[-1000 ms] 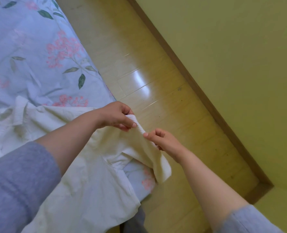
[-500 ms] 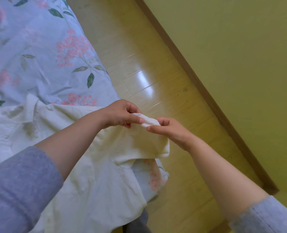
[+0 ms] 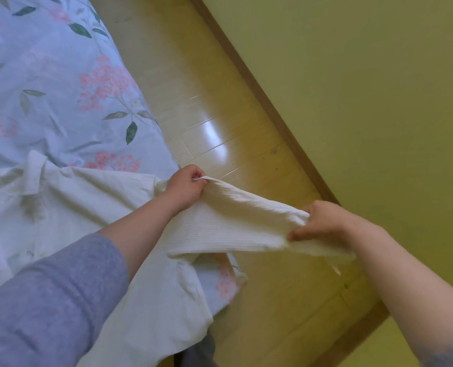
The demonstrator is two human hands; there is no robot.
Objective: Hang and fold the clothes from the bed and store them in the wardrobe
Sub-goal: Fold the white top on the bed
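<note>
A cream-white collared shirt [image 3: 69, 207] lies spread on the bed [image 3: 48, 83], its body draped over the bed's right edge. One sleeve [image 3: 236, 223] is stretched out flat over the floor between my hands. My left hand [image 3: 185, 186] pinches the sleeve's upper edge near the shoulder, right at the bed's edge. My right hand [image 3: 323, 221] grips the sleeve close to its cuff, and the cuff end trails past my wrist. The collar [image 3: 34, 173] points toward the upper left.
The bed carries a pale blue sheet with pink flowers and green leaves. A strip of glossy wooden floor [image 3: 220, 123] runs along its right side. A brown skirting board [image 3: 267, 102] and a yellow-green wall [image 3: 366, 88] close off the right.
My right hand has slid away from my left along the sleeve toward the cuff. The sleeve, hanging bunched before, now lies pulled out straight between both hands.
</note>
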